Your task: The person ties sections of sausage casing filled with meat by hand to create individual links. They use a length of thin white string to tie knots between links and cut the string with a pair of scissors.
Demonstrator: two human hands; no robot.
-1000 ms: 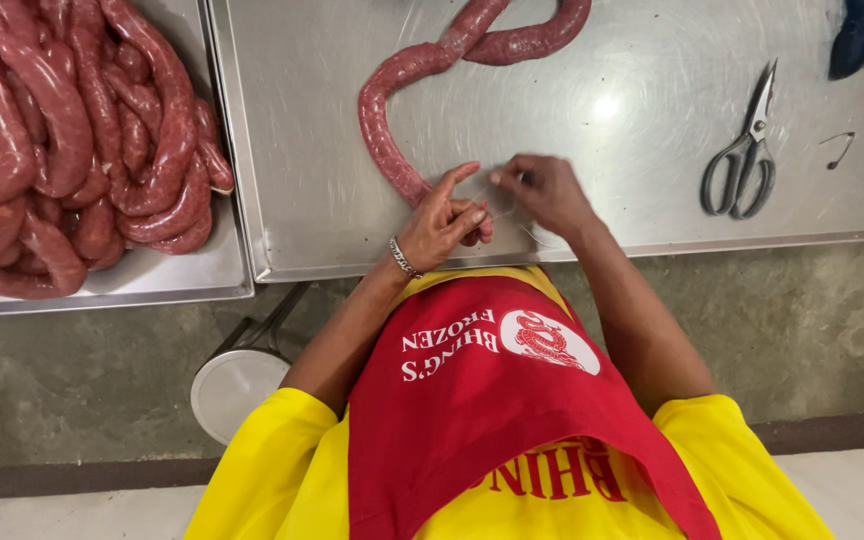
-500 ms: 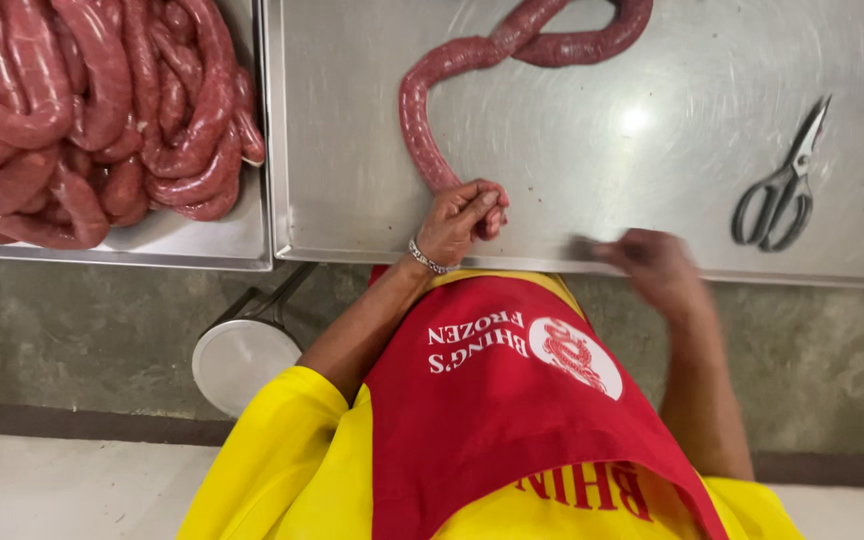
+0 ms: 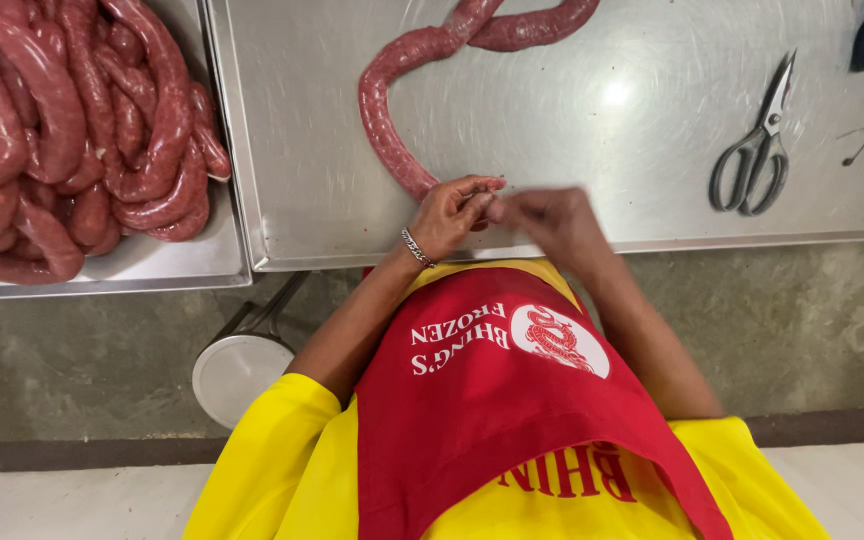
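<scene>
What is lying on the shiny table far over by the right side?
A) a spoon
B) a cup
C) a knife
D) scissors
D: a pair of grey metal scissors lies flat on the steel table, well away from both hands.

I have only one view, from the camera on the head, which looks steeply down over the chest at the metal table (image 3: pixel 572 120). It is close to the left hand (image 3: pixel 447 215) and right hand (image 3: pixel 547 220) at the near edge.
</scene>
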